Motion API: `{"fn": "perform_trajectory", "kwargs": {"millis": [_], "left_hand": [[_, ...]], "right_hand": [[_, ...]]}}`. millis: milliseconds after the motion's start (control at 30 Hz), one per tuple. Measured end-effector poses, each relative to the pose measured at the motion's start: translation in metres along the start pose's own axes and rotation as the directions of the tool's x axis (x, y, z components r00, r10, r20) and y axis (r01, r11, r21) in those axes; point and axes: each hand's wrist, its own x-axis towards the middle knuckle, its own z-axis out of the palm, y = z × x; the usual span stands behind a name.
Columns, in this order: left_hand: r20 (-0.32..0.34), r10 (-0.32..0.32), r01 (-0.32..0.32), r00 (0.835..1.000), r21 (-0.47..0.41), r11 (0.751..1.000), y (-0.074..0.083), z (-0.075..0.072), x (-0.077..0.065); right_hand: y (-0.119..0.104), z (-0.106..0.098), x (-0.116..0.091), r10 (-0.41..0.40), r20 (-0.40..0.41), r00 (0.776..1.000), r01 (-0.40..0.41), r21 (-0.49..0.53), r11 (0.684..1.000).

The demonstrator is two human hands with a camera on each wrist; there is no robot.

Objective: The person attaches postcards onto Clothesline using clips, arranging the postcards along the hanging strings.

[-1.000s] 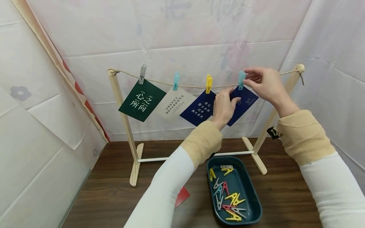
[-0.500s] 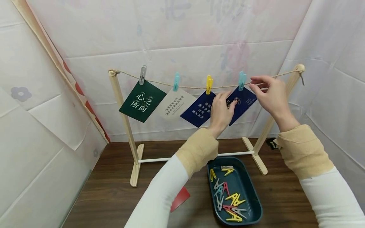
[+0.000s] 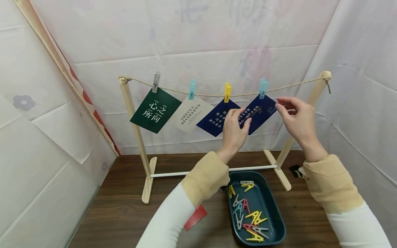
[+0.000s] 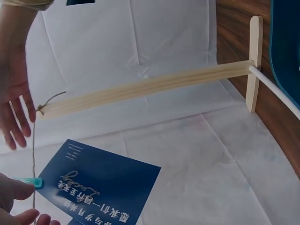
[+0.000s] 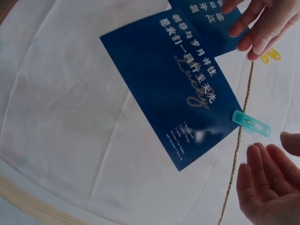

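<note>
A dark blue card with white lettering [image 3: 258, 112] hangs by one corner from the twine [image 3: 288, 86], held by a light blue clothespin [image 3: 263, 88]. To its right, my right hand [image 3: 299, 119] has its fingers loosely bent around nothing; in the right wrist view a gap separates the fingertips from the clothespin [image 5: 251, 123]. My left hand [image 3: 233, 132] is in front of the inner edges of this card and a second blue card [image 3: 212, 120], fingers relaxed and holding nothing. A yellow clothespin [image 3: 227, 92] holds that second card.
A green card [image 3: 155, 110] and a cream card [image 3: 192, 113] hang further left on the wooden stand [image 3: 136, 137]. Below, a dark teal tray [image 3: 279, 220] holds several loose clothespins. A red card [image 3: 196, 217] lies on the table, partly behind my left sleeve.
My right hand has let go of the light blue clothespin and moved down and right. My left hand has drawn back down and left, uncovering more of the right-hand blue card.
</note>
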Motion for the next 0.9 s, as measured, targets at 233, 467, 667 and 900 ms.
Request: {"fn": "perform_trajectory", "kwargs": {"millis": [233, 467, 667, 900], "left_hand": [[-0.024, -0.012, 0.011, 1.0, -0.024, 1.0, -0.007, -0.006, -0.012], [-0.03, -0.051, 0.048, 0.998, -0.091, 0.995, -0.016, -0.013, -0.028], [-0.018, -0.118, 0.113, 0.993, -0.16, 0.981, -0.022, -0.018, -0.044], [-0.019, -0.186, 0.179, 0.982, -0.192, 0.965, -0.028, -0.025, -0.062]], "right_hand": [[0.004, 0.002, -0.016, -0.033, -0.008, 0.999, 0.033, 0.029, 0.999], [0.008, 0.005, -0.035, -0.041, 0.004, 0.999, 0.041, 0.042, 0.998], [0.011, 0.01, -0.05, -0.048, 0.021, 0.999, 0.047, 0.048, 0.998], [0.018, 0.017, -0.069, -0.045, 0.065, 0.997, 0.042, 0.053, 0.998]]}}
